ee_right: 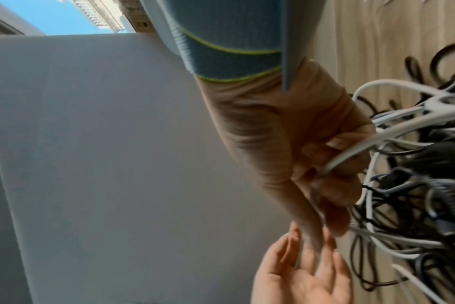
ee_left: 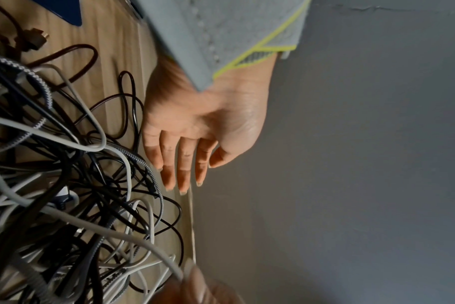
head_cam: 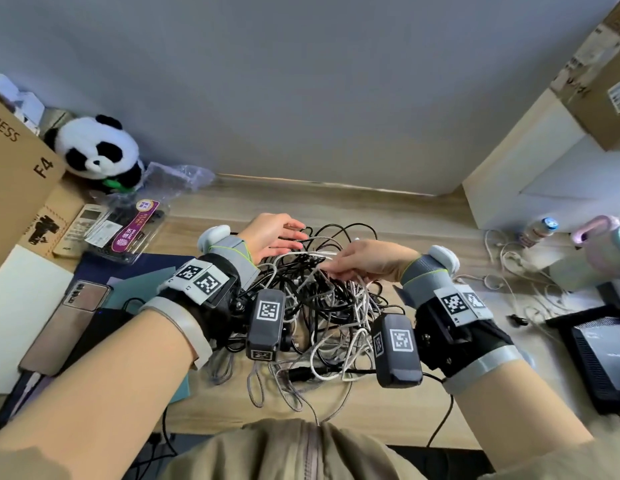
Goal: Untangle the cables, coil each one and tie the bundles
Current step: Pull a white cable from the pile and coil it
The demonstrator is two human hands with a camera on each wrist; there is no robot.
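The work surface is a light wood-grain desk (head_cam: 388, 216) set against a plain grey wall (head_cam: 301, 81), which fills the upper half of the head view. At frame centre lies the cable tangle (head_cam: 322, 306): thin glossy black leads, smooth white leads and braided grey-and-white cords, looped over one another and spilling toward the lower edge of the desk. The left hand (head_cam: 272, 237) hovers flat at the upper left of the tangle, fingers straight and slightly spread, holding nothing. The right hand (head_cam: 362, 259), at the upper right of the tangle, pinches a smooth white cable (ee_right: 356, 153) between thumb and curled fingers; the wrist view shows this lead running out of the grip into the pile. In the upper left of the frame sit a plush panda (head_cam: 99, 150), a cardboard box (head_cam: 14, 174) and a clear plastic package (head_cam: 128, 230). A phone (head_cam: 66, 323) lies face down at lower left. A dark mesh device (head_cam: 599, 355) occupies the right edge, with loose white cords (head_cam: 509, 258) and bottles (head_cam: 540, 228) above it.
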